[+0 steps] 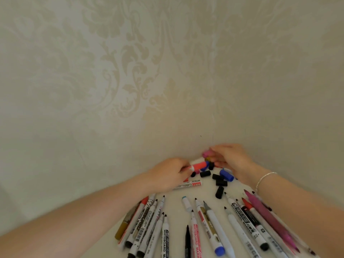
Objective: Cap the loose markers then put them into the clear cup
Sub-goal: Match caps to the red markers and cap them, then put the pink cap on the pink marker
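Observation:
Several uncapped markers [204,226] lie fanned out on the white table, tips pointing away from me. My left hand [168,174] grips a red-and-white marker [198,164] near the wall. My right hand [230,159] pinches a small pink cap [206,153] just above that marker's far end. Loose black caps [220,180] and a blue cap [226,175] lie between and below my hands. No clear cup shows in this view.
A patterned beige wall [167,71] rises right behind the table's far edge. A long pink marker [268,215] lies at the right of the fan. One more marker [188,185] lies crosswise under my left hand. A silver bracelet [264,178] circles my right wrist.

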Tool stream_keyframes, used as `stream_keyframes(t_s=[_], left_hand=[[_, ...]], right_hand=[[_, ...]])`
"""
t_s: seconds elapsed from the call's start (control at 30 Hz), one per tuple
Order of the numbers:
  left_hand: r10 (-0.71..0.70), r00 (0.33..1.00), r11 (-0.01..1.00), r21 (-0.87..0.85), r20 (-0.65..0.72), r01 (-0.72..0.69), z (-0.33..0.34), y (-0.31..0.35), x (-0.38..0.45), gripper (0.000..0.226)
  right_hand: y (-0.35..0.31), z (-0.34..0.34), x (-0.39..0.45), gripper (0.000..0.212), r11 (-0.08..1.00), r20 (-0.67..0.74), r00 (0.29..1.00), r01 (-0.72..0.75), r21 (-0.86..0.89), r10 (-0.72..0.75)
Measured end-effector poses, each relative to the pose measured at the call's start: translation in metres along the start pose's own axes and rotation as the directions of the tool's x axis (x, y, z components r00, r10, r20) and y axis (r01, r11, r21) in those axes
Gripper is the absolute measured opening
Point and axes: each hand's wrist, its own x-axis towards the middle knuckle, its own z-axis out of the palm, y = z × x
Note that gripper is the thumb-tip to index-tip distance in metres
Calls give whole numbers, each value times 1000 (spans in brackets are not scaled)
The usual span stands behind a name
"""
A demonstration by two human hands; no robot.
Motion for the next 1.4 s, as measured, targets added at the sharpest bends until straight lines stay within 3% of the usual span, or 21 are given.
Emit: stream_keyframes(t_s=[0.07, 0.13, 0.23, 0.3, 0.4, 0.53, 0.63, 0.83, 1.0, 1.17, 1.33, 1.4], left_hand=[[-20, 994, 993, 119, 108, 7, 4, -14, -3, 31], [-25, 991, 982, 187, 135, -1, 6, -25, -4, 31], [-32, 998, 971, 239, 54, 18, 6, -41, 0, 29], [-31, 999, 955, 294, -18, 35, 6, -49, 5, 24], [-28, 999, 920, 391, -37, 40, 11, -54, 11, 22], [-40, 997, 900, 431, -61, 63, 18, -54, 17, 27], [-62, 996, 893, 442, -60, 82, 21, -50, 20, 27], [-115, 992, 884, 450, -51, 125, 23, -40, 21, 31], [-36, 996, 921, 384, -80, 64, 23, -18, 24, 27], [-20, 997, 937, 345, -79, 46, 25, -8, 43, 32], [-39, 997, 945, 322, -72, 60, 29, -9, 76, 39], [-36, 998, 945, 321, -60, 54, 28, -7, 88, 40]], right_hand=[[0, -20, 10, 17, 993, -148, 988, 22, -117, -39], [5, -38, 19, 22, 958, -203, 976, 24, -286, -85], [11, -52, 25, 22, 863, -167, 979, 15, -505, -114], [12, -54, 24, 20, 718, -83, 990, 21, -696, -110], [8, -52, 17, 16, 457, 27, 998, 47, -888, -50], [-3, -53, 1, 5, 293, 117, 990, 91, -952, 72], [-12, -59, -16, 19, 218, 120, 949, 56, -974, 293], [-3, -60, -43, 35, 150, 120, 938, 74, -986, 325], [11, -54, -49, 31, 56, 140, 954, 130, -990, 266], [18, -51, -46, 42, 134, 163, 962, 136, -982, 217], [29, -45, -38, 38, 169, 151, 975, 123, -978, 166], [32, -44, -31, 34, 234, 134, 981, 98, -967, 141]])
